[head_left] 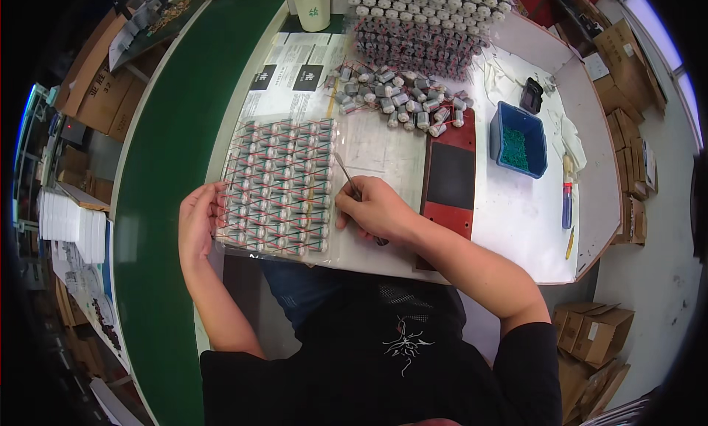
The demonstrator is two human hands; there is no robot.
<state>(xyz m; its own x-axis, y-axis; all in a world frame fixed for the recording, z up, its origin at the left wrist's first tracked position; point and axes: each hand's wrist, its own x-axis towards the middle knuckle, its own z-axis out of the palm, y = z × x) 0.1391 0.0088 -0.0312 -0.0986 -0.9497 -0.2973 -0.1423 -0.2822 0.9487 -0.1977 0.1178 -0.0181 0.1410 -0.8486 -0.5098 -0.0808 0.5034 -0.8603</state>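
A clear plastic tray (330, 258) lies on the work table in front of me, filled with rows of small silver motors (279, 183) that have red and green wires across them. My left hand (198, 221) grips the tray's left edge, with its fingertips partly hidden by the rim. Just off the tray's right side, my right hand (375, 211) is closed round a slim metal tool (345, 171). Its thin tip points up and away from me beside the motors, and its dark end shows below the palm. Whether it is tweezers or a pick, I cannot make out.
Beyond the tray lie a heap of loose motors (402, 98) and stacked full trays (428, 28). A blue bin (518, 140) with green bits, a screwdriver (567, 197) and a dark red board (448, 179) are to the right. A green conveyor belt (158, 227) runs along the left.
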